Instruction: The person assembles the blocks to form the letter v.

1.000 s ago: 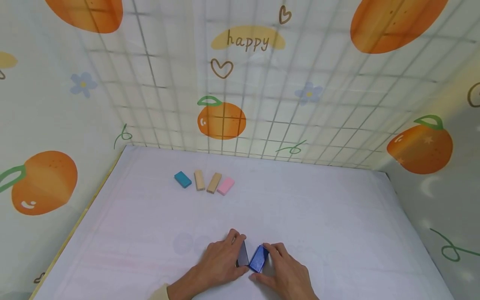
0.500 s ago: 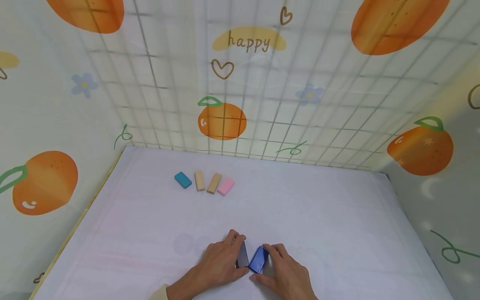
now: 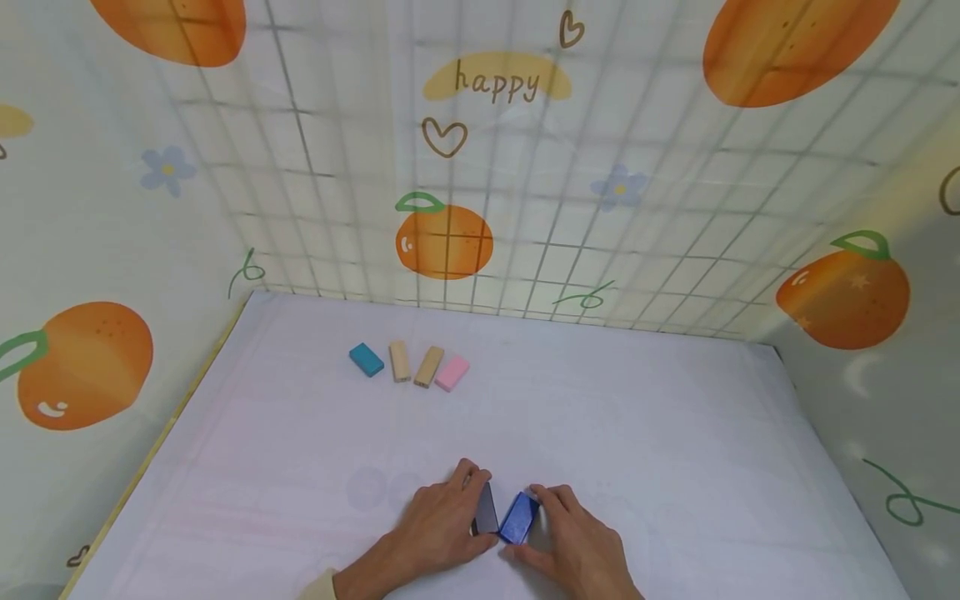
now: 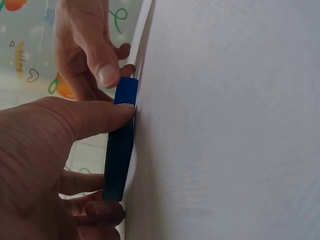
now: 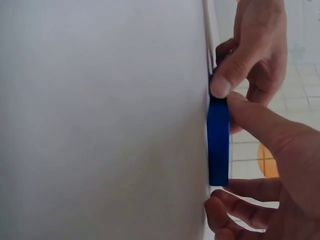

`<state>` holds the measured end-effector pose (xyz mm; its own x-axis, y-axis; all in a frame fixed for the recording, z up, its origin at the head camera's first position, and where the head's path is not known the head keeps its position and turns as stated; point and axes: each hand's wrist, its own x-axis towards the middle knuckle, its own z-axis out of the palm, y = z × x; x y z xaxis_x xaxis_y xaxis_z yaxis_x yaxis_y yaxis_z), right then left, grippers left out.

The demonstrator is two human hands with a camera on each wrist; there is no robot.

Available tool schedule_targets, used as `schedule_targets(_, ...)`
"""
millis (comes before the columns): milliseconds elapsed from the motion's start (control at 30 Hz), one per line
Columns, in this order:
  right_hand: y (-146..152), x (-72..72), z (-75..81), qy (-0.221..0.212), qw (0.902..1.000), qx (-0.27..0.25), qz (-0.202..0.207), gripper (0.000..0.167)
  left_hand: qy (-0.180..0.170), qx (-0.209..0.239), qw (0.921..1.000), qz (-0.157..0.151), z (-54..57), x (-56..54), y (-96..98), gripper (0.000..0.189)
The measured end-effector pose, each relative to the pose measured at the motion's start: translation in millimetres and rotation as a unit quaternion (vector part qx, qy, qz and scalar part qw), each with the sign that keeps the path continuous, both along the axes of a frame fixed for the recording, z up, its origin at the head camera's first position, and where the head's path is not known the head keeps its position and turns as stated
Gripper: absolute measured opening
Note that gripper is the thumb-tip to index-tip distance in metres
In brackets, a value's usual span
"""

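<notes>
My left hand (image 3: 438,518) holds a dark blue block (image 3: 486,510) lengthwise, thumb at its near end and fingertips at the far end. Just right of it lies a bright blue block (image 3: 519,518), slanted so that the near ends of the two meet in a V. My right hand (image 3: 581,542) pinches this second block between thumb and fingers at its ends. From the left wrist, the dark blue block (image 4: 117,167) shows long and low against the white surface, partly covered by the thumb. The right wrist view shows the bright blue block (image 5: 218,145) along its outer side.
Toward the back left of the white table (image 3: 637,417) lie a teal block (image 3: 366,360), two plain wooden blocks (image 3: 399,362) (image 3: 428,367) and a pink block (image 3: 452,372) in a loose row. Orange-printed cloth walls (image 3: 510,175) stand around the back and sides.
The right hand and the bright blue block have shifted very slightly to the right, the block turning a little. The left hand, its block and the far row stay put.
</notes>
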<state>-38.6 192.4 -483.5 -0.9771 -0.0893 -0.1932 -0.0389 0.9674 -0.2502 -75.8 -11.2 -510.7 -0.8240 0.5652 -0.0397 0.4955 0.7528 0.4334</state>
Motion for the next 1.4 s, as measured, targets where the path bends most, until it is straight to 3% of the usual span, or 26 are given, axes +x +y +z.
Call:
schedule_targets(600,19,-24.1,18.4,0.047,0.997,-0.055,-0.028,0.085,0.008,0.004,0.9999,0.006,2.0,2.7,-3.7,0.072)
schedule_targets(1167,26,-48.2,18.7,0.091,0.9931,-0.074,-0.004,0.083,0.011,-0.018,0.9997,0.012,4.4,5.5,-6.4,0.078)
schedule_targets(1400,27,-53.0,18.9,0.086,0.9927,-0.084,-0.005,0.082,0.059,-0.07,0.9957,-0.007,13.7,13.5,-5.3,0.072)
